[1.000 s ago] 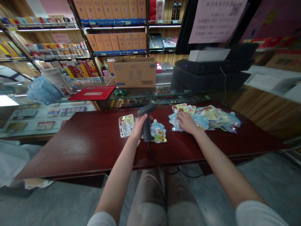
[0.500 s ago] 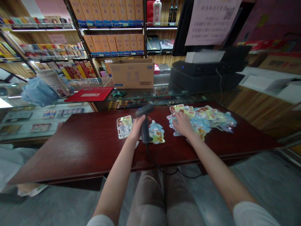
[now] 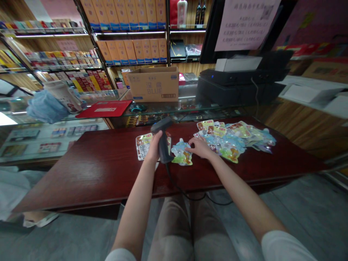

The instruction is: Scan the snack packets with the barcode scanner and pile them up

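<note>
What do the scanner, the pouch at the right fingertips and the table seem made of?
Scanner: probably hard plastic, dark grey and mostly matte, showing only soft highlights.

Pouch: likely thin plastic film, glossy, judging by its bright glints and printed surface.

Table: polished dark-red wood or veneer; faint grain and sheen show, but I can't tell which.

The head camera looks forward and down from above and behind the left hand (image 3: 154, 148) and right hand (image 3: 201, 148), near enough that both arms (image 3: 137, 203) enter from the bottom edge. It takes in legs (image 3: 174, 232) nearer than the hands, the table (image 3: 95, 163) beneath them and, well beyond them, shelves (image 3: 130, 34).
</note>
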Demonstrator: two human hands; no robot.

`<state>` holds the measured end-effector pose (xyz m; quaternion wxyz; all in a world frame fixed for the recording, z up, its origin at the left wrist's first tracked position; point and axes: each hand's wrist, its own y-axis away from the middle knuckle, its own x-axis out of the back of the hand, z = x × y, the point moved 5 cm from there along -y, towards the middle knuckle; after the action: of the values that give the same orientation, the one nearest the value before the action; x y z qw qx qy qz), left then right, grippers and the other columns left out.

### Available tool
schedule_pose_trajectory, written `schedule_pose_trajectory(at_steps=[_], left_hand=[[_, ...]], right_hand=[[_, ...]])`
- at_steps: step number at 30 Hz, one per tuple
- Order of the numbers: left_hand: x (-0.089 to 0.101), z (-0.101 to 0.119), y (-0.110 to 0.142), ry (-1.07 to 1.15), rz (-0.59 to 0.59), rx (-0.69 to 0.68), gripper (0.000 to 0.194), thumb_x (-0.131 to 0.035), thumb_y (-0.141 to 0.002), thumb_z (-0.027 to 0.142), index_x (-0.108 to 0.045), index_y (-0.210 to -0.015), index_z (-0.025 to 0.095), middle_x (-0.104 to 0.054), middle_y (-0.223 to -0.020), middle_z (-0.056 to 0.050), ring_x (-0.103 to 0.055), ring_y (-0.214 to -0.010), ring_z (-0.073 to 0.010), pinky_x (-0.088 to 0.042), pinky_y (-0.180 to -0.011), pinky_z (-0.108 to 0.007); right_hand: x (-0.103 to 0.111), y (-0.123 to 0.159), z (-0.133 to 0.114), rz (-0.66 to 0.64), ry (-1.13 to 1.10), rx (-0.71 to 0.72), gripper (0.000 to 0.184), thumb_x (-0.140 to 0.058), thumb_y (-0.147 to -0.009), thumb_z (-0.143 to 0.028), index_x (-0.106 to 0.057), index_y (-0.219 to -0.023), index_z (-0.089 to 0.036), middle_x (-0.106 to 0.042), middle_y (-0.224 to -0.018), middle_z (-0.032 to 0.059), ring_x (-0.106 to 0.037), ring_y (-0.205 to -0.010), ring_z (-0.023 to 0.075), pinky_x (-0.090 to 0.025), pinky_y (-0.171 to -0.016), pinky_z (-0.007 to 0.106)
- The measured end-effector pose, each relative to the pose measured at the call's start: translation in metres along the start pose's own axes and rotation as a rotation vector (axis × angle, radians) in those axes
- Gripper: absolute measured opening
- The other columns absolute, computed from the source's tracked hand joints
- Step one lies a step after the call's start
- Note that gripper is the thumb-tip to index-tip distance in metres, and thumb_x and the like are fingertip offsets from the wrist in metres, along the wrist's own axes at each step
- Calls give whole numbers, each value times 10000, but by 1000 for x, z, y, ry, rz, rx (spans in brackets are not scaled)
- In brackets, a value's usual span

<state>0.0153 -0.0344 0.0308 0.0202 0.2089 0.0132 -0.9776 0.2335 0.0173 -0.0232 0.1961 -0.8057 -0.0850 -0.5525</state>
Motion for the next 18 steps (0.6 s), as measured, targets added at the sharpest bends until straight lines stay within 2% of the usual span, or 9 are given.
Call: schedule_pose_trajectory(at_steps=[3, 6, 8, 10, 12, 15, 18], left_hand=[[2, -1, 0, -2, 12, 1, 605, -721, -638, 693, -695, -899, 148, -627, -587, -5, -573, -493, -118, -419, -455, -229], [1, -4, -1, -15, -20, 3, 598, -719, -636, 699, -699, -871, 149, -608, -570, -1, -573, -496, -119, -406, -447, -224], [0, -6, -2, -26, -46, 9, 590, -721, -641, 691, -703, -873, 149, -618, -588, -9, -575, -507, -123, -412, -452, -225], [-2, -9, -1, -33, -63, 16, 581, -721, -652, 679, -706, -891, 149, -652, -640, -26, -579, -523, -126, -424, -460, -231], [-4, -11, 0, -52, -81, 23, 577, -711, -670, 673, -709, -911, 148, -688, -710, -48, -587, -540, -130, -426, -461, -235], [-10, -13, 3, -97, -143, 24, 566, -703, -687, 666, -709, -918, 149, -716, -798, -71, -599, -559, -132, -426, -462, -237], [-17, -16, 7, -139, -208, 45, 547, -713, -687, 658, -699, -891, 151, -718, -844, -79, -601, -552, -126, -443, -472, -241]], right_hand=[[0, 0, 9, 46, -62, -20, 198, -618, -865, -413, -685, -887, -228, -750, -947, 41, -690, -981, 250, -259, -1168, 567], [4, -2, 22, 107, -215, -74, 158, -638, -810, -343, -672, -896, -215, -747, -932, 53, -698, -917, 241, -407, -1081, 516], [13, -5, 36, 239, -392, -123, 222, -636, -777, -320, -666, -958, -196, -739, -1011, 91, -688, -956, 246, -493, -987, 456], [27, -8, 53, 429, -576, -172, 344, -633, -758, -327, -653, -1066, -174, -720, -1101, 124, -671, -1016, 251, -518, -950, 427], [41, -11, 70, 590, -710, -208, 405, -632, -756, -364, -651, -1108, -163, -717, -1103, 120, -662, -1011, 250, -521, -945, 428], [54, -13, 93, 741, -810, -251, 397, -643, -748, -434, -679, -1034, -161, -723, -979, 75, -657, -905, 234, -533, -914, 437], [57, -10, 109, 843, -833, -251, 442, -630, -760, -502, -681, -1039, -163, -713, -970, 59, -648, -899, 219, -534, -904, 412]])
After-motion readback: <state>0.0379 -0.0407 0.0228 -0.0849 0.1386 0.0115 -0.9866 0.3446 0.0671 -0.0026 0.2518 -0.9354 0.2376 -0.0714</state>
